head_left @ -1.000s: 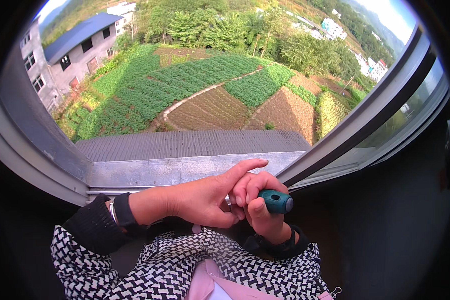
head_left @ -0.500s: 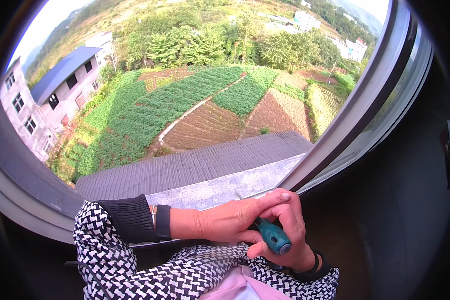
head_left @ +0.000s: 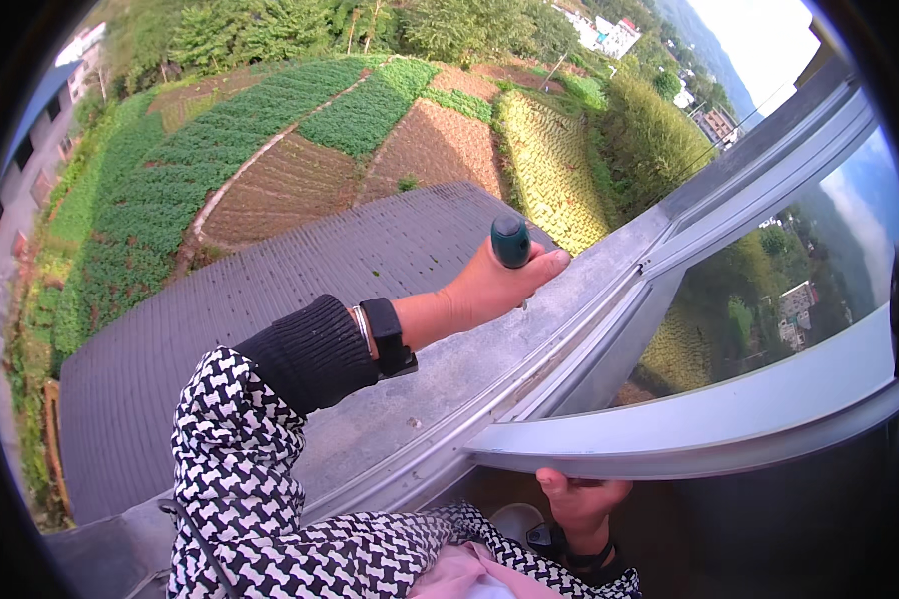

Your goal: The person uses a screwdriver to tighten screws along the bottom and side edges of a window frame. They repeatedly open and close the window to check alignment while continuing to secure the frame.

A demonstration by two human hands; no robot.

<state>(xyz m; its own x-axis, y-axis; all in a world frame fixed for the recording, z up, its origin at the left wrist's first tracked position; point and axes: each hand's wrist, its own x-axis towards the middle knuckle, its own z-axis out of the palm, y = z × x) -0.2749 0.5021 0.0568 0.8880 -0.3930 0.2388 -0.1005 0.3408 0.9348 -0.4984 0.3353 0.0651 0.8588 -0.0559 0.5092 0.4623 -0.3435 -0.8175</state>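
Observation:
A screwdriver (head_left: 510,243) with a dark teal handle is in my left hand (head_left: 481,290), its butt end pointing up. The fist wraps the handle with the thumb stretched to the right; most of the shaft is hidden. This arm reaches out over the grey outer sill (head_left: 370,424). Lower right, my right hand (head_left: 581,502) grips the bottom edge of a window sash (head_left: 689,424) with a whitish metal frame. Its thumb shows against the edge, while the other fingers are partly hidden by the frame. The sash stands swung at an angle to the window track (head_left: 529,384).
Beyond the sill lies a ribbed dark roof (head_left: 240,299), lower down. Farther out are crop fields (head_left: 280,190), trees and buildings. The sash's glass (head_left: 779,290) mirrors the landscape. A dark cord (head_left: 195,544) hangs by my left sleeve.
My hands have parted. The screwdriver, held by both hands before, is now in the left alone, farther out over the sill. My right hand has moved down to the sash. The view has turned right.

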